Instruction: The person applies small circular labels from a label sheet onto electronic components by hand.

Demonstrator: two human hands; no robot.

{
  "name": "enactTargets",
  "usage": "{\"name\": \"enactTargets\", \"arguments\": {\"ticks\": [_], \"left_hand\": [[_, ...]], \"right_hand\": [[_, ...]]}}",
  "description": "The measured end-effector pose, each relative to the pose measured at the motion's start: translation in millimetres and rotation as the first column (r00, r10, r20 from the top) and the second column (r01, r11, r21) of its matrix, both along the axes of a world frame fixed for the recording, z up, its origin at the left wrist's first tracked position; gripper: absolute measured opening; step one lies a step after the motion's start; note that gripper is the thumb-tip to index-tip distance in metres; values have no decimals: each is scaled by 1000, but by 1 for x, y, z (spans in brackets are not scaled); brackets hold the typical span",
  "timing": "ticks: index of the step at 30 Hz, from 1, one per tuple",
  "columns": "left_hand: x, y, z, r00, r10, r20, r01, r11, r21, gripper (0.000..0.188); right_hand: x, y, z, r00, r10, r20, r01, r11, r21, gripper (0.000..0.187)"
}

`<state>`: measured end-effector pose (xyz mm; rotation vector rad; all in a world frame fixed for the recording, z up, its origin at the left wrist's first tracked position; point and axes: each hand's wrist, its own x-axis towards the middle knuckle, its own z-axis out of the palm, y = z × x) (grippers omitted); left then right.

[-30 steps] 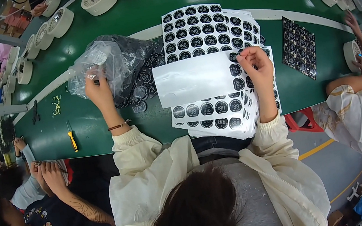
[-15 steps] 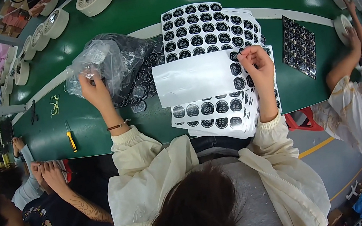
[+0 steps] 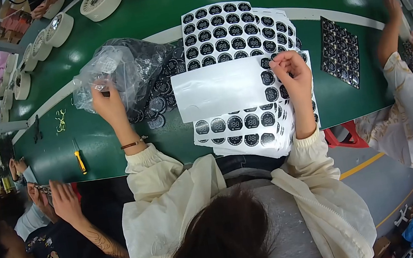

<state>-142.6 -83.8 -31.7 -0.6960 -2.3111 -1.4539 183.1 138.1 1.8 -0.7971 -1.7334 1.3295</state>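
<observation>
A yellow screwdriver point(image 3: 79, 160) lies on the green worktop point(image 3: 104, 154), then the left hand point(image 3: 109, 104) is up at a clear plastic bag point(image 3: 123, 69), honestly can't tell if its fingers are gripping anything. Next over, a mostly bare white sticker sheet point(image 3: 219, 91) covers part of a sticker-sheet pile point(image 3: 219, 34), right hand's point(image 3: 293, 68) fingers pinching it near the right end.

Green table point(image 3: 104, 140), label sheets point(image 3: 222, 47), plastic bag point(image 3: 142, 57), yellow screwdriver point(image 3: 80, 163)

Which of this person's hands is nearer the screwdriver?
Left. The left hand is beyond the screwdriver and somewhat to its right; the right hand is much farther to its right, at the labels.
</observation>
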Motion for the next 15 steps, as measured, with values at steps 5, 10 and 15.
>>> {"name": "enactTargets", "arguments": {"ticks": [5, 10, 15], "left_hand": [[-2, -2, 1, 1000, 9, 13, -9, 1000, 11, 14], [-6, -4, -4, 999, -29, 21, 29, 999, -25, 20], [-15, -5, -16, 999, -43, -7, 43, 998, -47, 22]], "right_hand": [[0, -1, 1, 1000, 3, -3, -3, 1000, -9, 11], [-1, 0, 3, 1000, 3, 0, -3, 1000, -12, 11], [-1, -1, 3, 1000, 8, 2, -8, 1000, -5, 11]]}}
